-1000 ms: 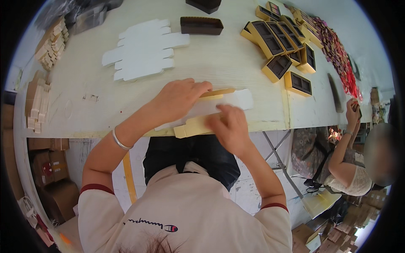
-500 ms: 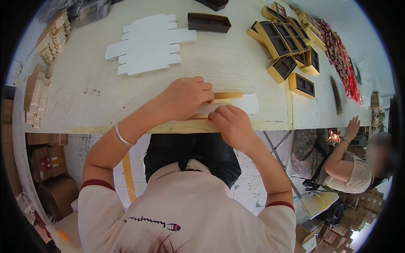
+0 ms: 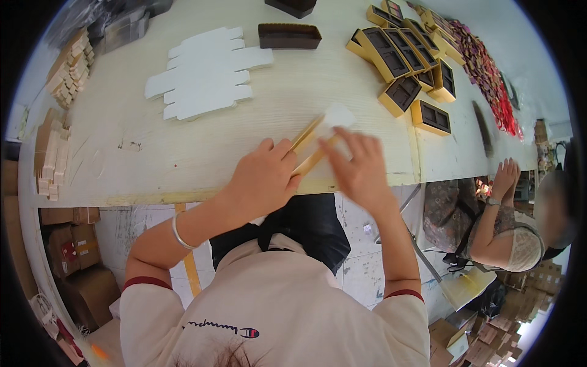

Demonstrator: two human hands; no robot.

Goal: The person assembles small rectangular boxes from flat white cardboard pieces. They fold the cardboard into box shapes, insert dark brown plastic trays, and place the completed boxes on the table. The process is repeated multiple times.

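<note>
Near the table's front edge, a partly folded gold-and-white card box (image 3: pixel 313 160) points up and away to the right. Two of its long gold sides stand up, and a white end flap (image 3: pixel 337 115) lies at the far end. My left hand (image 3: pixel 266 174) is closed on the box's near end and hides part of it. Beside the right-hand gold side is my right hand (image 3: pixel 362 165), its fingers smeared by motion; whether it touches the card I cannot make out. Farther left lies a stack of flat white box blanks (image 3: pixel 205 73).
Two dark brown trays (image 3: pixel 289 37) lie at the far middle. Several gold boxes with dark inserts (image 3: pixel 400 95) crowd the far right, beside a pile of red and purple pieces (image 3: pixel 489 79). Folded card stacks (image 3: pixel 52 153) line the left edge. Another person (image 3: pixel 501 241) sits at right.
The box has swung from lying crosswise to a diagonal, its far end turning away from me. My left hand has come nearer; my right hand has lifted and shifted right.
</note>
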